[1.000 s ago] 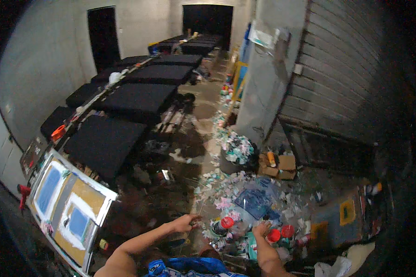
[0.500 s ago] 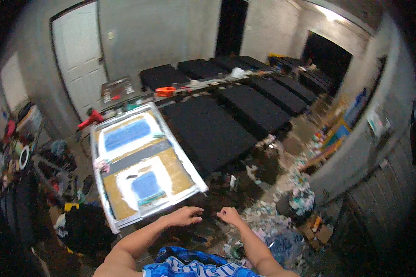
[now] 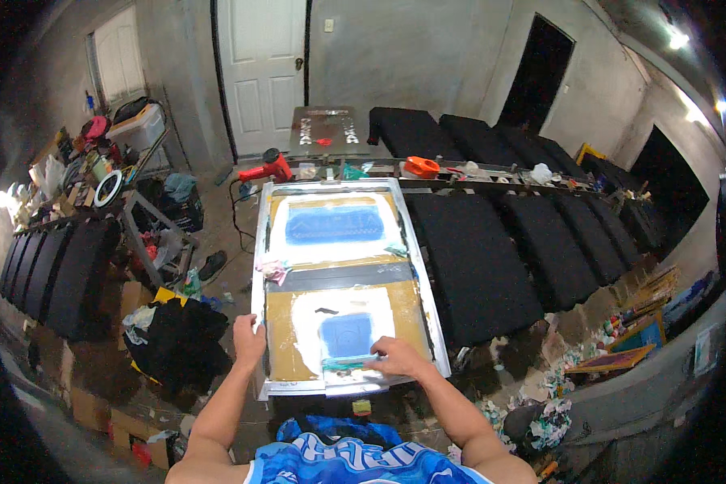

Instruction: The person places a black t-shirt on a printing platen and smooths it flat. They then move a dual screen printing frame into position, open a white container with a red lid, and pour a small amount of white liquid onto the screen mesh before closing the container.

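Note:
A silkscreen frame (image 3: 431, 323) with pale metal sides lies in front of me. Its mesh has an upper blue patch (image 3: 335, 224) and a lower blue patch (image 3: 347, 332), bordered by white and tan areas. My left hand (image 3: 250, 342) is closed at the frame's left side, near the lower corner. Along the lower blue patch's near edge lies a teal-edged strip that looks like a squeegee (image 3: 343, 365). My right hand (image 3: 399, 358) has its fingers closed on the strip's right end. A crumpled pinkish rag (image 3: 273, 271) rests on the frame's left side.
Black-covered boards (image 3: 472, 270) stand in rows to the right and behind. Beyond the frame are a red heat gun (image 3: 268, 167) and an orange container (image 3: 421, 167). A dark cloth heap (image 3: 181, 343) sits left; crumpled scraps (image 3: 550, 423) lie to the right.
My view has swung left, so the frame now sits centrally. Both hands, earlier held in the air near its front corner, have come onto it: left at its side, right at the squeegee.

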{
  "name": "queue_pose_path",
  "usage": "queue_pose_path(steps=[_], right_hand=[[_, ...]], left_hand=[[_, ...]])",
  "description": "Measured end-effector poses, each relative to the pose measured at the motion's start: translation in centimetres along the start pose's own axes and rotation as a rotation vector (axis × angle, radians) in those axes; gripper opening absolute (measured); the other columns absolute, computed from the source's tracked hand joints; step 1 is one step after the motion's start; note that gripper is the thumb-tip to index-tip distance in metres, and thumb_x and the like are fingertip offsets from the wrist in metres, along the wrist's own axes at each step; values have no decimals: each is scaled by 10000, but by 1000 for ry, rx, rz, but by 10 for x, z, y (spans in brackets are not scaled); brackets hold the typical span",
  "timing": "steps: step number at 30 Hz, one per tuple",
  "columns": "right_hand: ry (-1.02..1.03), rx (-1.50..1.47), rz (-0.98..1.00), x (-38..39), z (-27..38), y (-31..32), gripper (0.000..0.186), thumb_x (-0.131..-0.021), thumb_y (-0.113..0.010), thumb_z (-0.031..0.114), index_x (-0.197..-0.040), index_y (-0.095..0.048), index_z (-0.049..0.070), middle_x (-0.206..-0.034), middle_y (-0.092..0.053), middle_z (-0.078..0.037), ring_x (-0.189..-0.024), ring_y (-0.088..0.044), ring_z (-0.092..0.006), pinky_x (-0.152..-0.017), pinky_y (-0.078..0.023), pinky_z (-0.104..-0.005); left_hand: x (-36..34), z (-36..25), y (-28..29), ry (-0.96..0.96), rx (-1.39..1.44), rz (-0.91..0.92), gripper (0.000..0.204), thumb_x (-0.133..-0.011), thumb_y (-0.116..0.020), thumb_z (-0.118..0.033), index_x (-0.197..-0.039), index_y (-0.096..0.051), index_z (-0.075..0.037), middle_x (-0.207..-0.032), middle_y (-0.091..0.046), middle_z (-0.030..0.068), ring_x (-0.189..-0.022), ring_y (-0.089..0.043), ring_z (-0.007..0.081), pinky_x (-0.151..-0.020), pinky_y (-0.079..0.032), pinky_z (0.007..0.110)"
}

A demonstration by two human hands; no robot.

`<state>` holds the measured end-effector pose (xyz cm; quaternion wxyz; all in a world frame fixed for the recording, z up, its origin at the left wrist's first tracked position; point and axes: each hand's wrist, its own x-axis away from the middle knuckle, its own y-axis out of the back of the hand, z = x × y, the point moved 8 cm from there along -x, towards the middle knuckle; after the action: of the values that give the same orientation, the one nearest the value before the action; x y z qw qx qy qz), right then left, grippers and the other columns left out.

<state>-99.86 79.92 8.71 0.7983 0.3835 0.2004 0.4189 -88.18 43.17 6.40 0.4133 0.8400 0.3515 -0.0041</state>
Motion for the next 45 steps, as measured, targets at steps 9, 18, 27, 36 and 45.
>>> queue_pose_path(steps=[9,18,27,36,45], right_hand=[[177,443,486,-30,58,-71,935,-549,-919,225,-1383,-503,154,-1199,-536,-175,-1175,-545,-367,-893,-512,-524],[141,456,388,-53,69,-62,648,-680,-828,192,-1256,-556,77,-1149,-611,-150,-1052,-652,-354,-822,-567,-485],[166,513,364,-141,52,14,299,-755,-768,141,-1041,-682,128,-955,-723,-74,-911,-710,-301,-803,-531,-503],[614,835,10,-227,81,41,86,-831,-667,172,-914,-682,192,-916,-690,23,-971,-644,-194,-911,-443,-432],[730,896,105,-219,53,12,52,-852,-649,211,-860,-689,242,-896,-665,49,-969,-632,-179,-954,-436,-416]], left_hand=[[23,112,-38,418,189,104,360,-931,-664,-194,-1194,-586,40,-1068,-650,205,-934,-665,324,-867,-517,409],[26,112,-32,594,290,111,317,-967,-614,-199,-1179,-590,34,-1039,-702,225,-956,-693,323,-873,-518,418],[22,113,-34,576,335,126,363,-965,-626,-225,-1234,-572,12,-1074,-701,218,-985,-689,322,-883,-517,417],[24,109,-34,541,319,120,345,-975,-628,-218,-1228,-577,9,-1065,-704,205,-968,-691,288,-870,-520,413],[31,103,-37,511,358,45,327,-978,-631,-195,-1213,-574,26,-1020,-702,179,-917,-684,264,-837,-524,381]])
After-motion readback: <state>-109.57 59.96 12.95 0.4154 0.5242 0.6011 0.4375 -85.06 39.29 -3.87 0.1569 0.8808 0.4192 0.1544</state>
